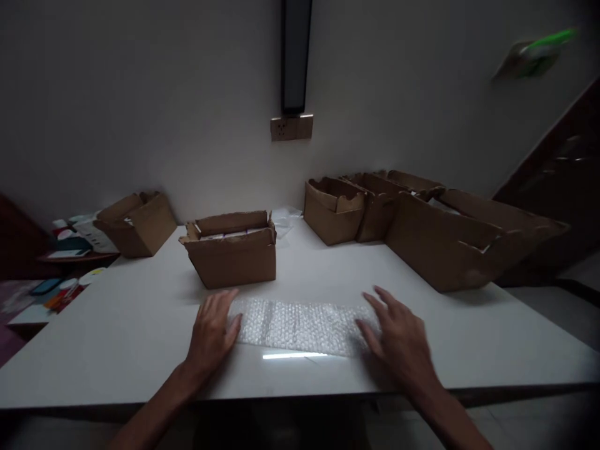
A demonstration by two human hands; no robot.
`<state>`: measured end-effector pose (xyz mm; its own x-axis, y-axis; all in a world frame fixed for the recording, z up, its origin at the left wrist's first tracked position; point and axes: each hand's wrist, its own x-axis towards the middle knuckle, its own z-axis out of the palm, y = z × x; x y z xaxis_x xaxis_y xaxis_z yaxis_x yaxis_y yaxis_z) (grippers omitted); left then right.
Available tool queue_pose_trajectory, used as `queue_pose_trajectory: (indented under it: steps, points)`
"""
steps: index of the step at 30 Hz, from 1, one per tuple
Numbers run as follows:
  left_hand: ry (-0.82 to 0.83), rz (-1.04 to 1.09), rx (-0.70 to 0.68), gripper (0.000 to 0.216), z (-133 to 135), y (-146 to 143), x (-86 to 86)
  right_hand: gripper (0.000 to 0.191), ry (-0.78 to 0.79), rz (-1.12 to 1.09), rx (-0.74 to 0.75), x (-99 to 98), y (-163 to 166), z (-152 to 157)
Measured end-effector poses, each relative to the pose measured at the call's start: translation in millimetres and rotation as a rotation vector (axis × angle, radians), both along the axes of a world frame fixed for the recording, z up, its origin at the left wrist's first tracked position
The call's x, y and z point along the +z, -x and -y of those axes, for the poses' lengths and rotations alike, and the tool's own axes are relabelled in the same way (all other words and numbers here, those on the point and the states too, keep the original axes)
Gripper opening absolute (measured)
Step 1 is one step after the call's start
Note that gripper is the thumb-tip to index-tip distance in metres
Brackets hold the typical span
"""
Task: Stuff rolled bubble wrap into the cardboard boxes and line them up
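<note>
A strip of clear bubble wrap (pixel 300 325) lies flat on the white table (pixel 140 350), near its front edge. At its left end is my left hand (pixel 213 325), thumb apart from the fingers, the fingertips by the wrap's upper left corner. Over the right end, my right hand (pixel 394 331) has its fingers spread, slightly blurred. Neither hand is closed around the sheet; whether the right fingertips press on it I cannot tell. Just behind the wrap stands an open cardboard box (pixel 234 256) with some packed items showing inside.
Several open cardboard boxes stand at the back right, including a long one (pixel 440 244). Another box (pixel 140 225) sits at the back left. Clear plastic (pixel 285 220) lies by the wall. Shelves with small containers (pixel 65 290) adjoin the table's left side.
</note>
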<state>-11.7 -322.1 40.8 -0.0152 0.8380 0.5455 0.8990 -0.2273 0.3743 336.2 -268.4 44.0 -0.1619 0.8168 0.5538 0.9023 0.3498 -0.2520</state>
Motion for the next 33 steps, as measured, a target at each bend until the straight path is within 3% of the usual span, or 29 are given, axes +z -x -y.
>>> queue_pose_trajectory:
  steps: [2, 4, 6, 8, 14, 16, 18, 23, 27, 30, 33]
  points:
    - [-0.004, -0.072, -0.148, 0.035, -3, -18, 2.2, 0.039, 0.054, 0.033, 0.229, 4.2, 41, 9]
    - [0.091, -0.136, -0.257, 0.031, -7, -31, -1.1, 0.042, 0.184, 0.078, 0.499, 2.9, 77, 18]
    - [0.205, -0.18, -0.301, 0.028, -10, -34, -8.8, 0.048, 0.302, 0.116, 0.654, -4.7, 91, 21]
    - [0.256, -0.183, -0.299, 0.027, -10, -26, -17.6, 0.048, 0.356, 0.123, 0.594, -16.6, 75, 20]
    - [0.268, -0.028, -0.328, 0.031, -1, 3, -35.2, 0.045, 0.241, 0.112, -0.058, -37.4, -56, 7]
    - [0.279, 0.03, -0.321, 0.031, -2, 3, -37.6, 0.049, 0.211, 0.101, -0.195, -36.8, -73, 6]
    - [0.278, 0.08, -0.32, 0.03, -4, 0, -38.2, 0.049, 0.196, 0.088, -0.246, -36.4, -69, 6]
    - [0.308, 0.266, -0.338, 0.029, 1, 3, -29.3, 0.036, 0.221, -0.046, -0.128, -26.0, -39, -1]
    - [0.331, 0.545, -0.19, 0.026, 15, 13, -12.3, 0.036, 0.328, -0.284, -0.09, 4.3, -20, -1]
    - [0.4, 0.796, -0.124, 0.032, 19, 19, -0.6, 0.034, 0.312, -0.385, 0.104, 29.1, 25, 3]
    - [0.494, 1.016, -0.141, 0.054, 12, 20, 3.7, 0.035, 0.399, -0.384, 0.32, 41.7, 95, 8]
